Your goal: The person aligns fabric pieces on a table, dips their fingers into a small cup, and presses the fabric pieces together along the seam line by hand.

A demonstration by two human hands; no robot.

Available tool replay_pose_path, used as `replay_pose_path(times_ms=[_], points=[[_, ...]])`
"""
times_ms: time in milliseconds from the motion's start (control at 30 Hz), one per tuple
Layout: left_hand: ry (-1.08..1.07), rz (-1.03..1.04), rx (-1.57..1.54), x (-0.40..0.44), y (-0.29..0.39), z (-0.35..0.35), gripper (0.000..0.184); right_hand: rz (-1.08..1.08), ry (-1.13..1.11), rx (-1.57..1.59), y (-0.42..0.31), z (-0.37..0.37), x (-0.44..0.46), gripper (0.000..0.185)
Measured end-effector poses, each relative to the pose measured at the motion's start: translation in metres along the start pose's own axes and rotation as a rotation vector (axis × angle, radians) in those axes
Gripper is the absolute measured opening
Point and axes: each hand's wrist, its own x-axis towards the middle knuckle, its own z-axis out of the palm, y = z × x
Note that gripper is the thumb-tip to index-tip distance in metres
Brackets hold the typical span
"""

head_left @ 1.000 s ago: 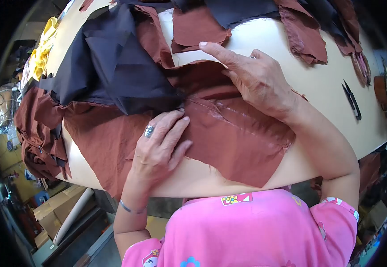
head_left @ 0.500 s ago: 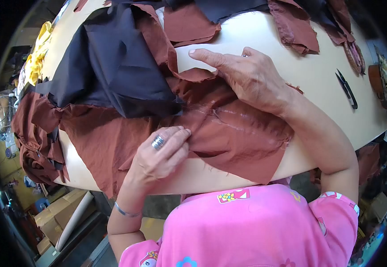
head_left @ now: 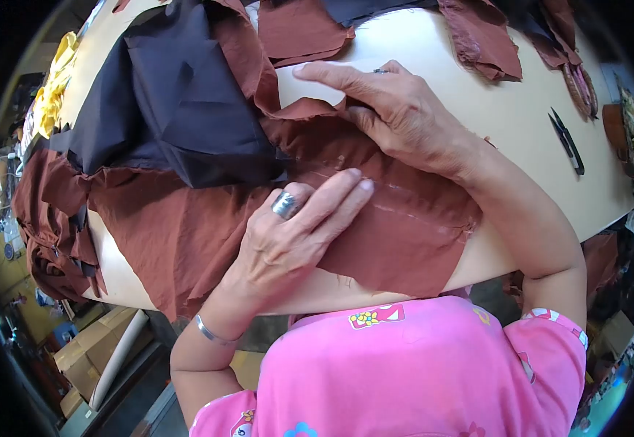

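A brown cloth piece (head_left: 404, 226) lies spread along the near table edge, with a whitish seam line and loose threads across it. My left hand (head_left: 291, 233) rests on this cloth, fingers stretched out and fingertips beside the seam line. At the cloth's upper edge is my right hand (head_left: 404, 120). Its thumb is against the raised brown edge, the index finger points left over the table, and the other fingers are mostly hidden; the edge appears held there. Black cloth (head_left: 193, 109) joined to the brown lies in folds left of both hands.
Thread snips (head_left: 568, 143) lie on the pale table (head_left: 528, 138) at right. More brown cloth pieces (head_left: 481, 40) are along the far side. Bunched brown cloth (head_left: 51, 226) hangs at the left edge, with yellow cloth (head_left: 58, 84) beyond. Cardboard boxes (head_left: 98, 346) stand below left.
My left hand has moved right and up over the brown cloth, its fingers changing from curled to stretched out. My right hand and the cloth appear slightly farther left and up.
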Motion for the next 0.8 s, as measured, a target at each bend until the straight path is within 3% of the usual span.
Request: replay_pose_path(times_ms=[67, 200, 300, 433, 533, 733, 800], points=[[-0.074, 0.059, 0.043, 0.006, -0.003, -0.002, 0.046, 0.015, -0.002, -0.018, -0.002, -0.001, -0.002, 0.058], [0.037, 0.163, -0.003, 0.011, -0.015, 0.007, 0.036, 0.011, -0.015, -0.06, -0.001, -0.002, -0.005, 0.059], [0.121, 0.144, -0.001, 0.016, -0.021, 0.015, 0.022, -0.014, -0.023, -0.102, 0.0, -0.002, -0.005, 0.061], [0.035, 0.083, -0.025, 0.023, -0.024, 0.007, 0.014, -0.01, -0.028, -0.091, -0.001, -0.002, -0.005, 0.062], [-0.002, 0.073, -0.072, 0.024, -0.028, 0.007, 0.012, 0.001, -0.036, -0.091, -0.001, -0.002, -0.005, 0.061], [0.028, 0.31, 0.017, 0.028, -0.03, 0.009, 0.008, 0.021, -0.038, -0.099, -0.001, -0.003, -0.003, 0.059], [0.032, 0.3, -0.024, 0.026, -0.031, 0.012, 0.011, 0.014, -0.021, -0.088, 0.002, -0.001, -0.004, 0.059]])
